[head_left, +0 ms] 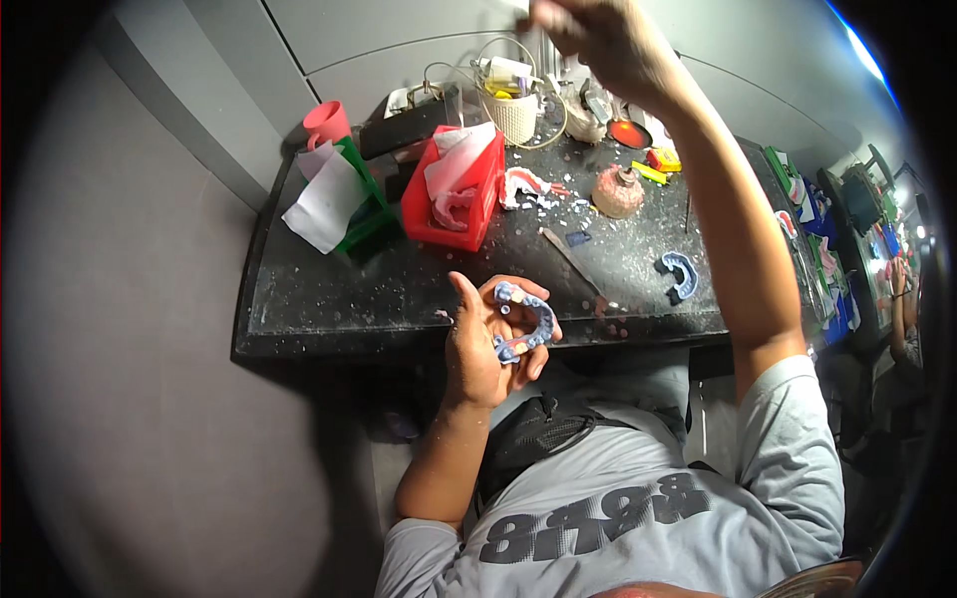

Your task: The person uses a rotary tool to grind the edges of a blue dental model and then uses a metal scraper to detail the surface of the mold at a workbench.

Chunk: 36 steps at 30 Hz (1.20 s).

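Observation:
My left hand (477, 354) is turned palm up near the table's front edge. A blue-grey dental arch model (543, 321) with yellowish and pink spots rests in its curled fingers, the thumb standing apart. High over the back of the table, my right hand (598, 45) is raised at the picture's top edge. Its fingers look closed, though motion blurs them, and a pale smear beside the fingertips cannot be made out. A second blue-grey dental arch (682, 275) lies on the table at the right. Between the two arches lies a thin knife-like tool (572, 261).
The black table (329, 304) is strewn with white crumbs. On it stand a red bin (449, 237) holding a dental model, a green bin (371, 224) with papers, a pink mug (327, 122), a white basket (513, 118), a pinkish round burner-like pot (618, 194) and a red-and-white dental model (520, 187).

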Each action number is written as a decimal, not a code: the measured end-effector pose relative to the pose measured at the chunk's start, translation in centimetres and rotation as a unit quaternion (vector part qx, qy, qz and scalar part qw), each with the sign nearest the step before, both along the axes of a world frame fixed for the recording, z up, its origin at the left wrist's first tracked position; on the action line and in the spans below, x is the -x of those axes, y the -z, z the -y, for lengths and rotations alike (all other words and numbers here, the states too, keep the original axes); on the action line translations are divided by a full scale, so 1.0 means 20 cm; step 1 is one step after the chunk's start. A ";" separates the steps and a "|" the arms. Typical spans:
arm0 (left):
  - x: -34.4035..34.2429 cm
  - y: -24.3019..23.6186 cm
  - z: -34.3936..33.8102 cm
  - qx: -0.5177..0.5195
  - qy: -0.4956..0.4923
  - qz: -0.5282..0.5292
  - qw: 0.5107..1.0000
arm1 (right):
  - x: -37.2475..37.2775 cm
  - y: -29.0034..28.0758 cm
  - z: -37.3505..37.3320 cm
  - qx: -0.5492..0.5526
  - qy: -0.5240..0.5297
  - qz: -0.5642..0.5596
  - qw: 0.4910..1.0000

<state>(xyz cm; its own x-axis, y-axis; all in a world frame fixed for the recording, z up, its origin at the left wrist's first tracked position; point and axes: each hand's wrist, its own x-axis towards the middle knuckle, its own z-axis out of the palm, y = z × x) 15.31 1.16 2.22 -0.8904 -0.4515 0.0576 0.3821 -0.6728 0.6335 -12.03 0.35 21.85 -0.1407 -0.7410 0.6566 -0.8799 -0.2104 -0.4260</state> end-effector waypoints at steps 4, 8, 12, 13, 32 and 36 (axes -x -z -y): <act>-0.02 -0.16 -0.06 -0.046 0.062 0.044 0.996 | -0.24 0.18 -0.45 -0.264 -0.196 -0.022 0.944; 0.01 -0.21 -0.11 -0.090 0.137 0.047 0.985 | -0.32 0.30 -0.63 -0.276 -0.281 -0.064 0.917; 0.04 -0.22 -0.11 -0.104 0.212 0.014 0.972 | -0.33 0.29 -0.74 -0.202 -0.281 -0.119 0.930; 0.04 -0.24 -0.14 -0.090 0.204 0.047 0.974 | -0.31 0.32 -0.75 -0.207 -0.257 -0.105 0.938; 0.12 -0.15 -0.08 0.000 0.196 0.071 0.978 | -0.19 0.46 -0.71 -0.287 -0.172 0.058 0.941; 0.09 -0.17 -0.13 -0.045 0.138 0.151 0.978 | -0.28 0.54 -0.73 -0.201 -0.252 0.040 0.946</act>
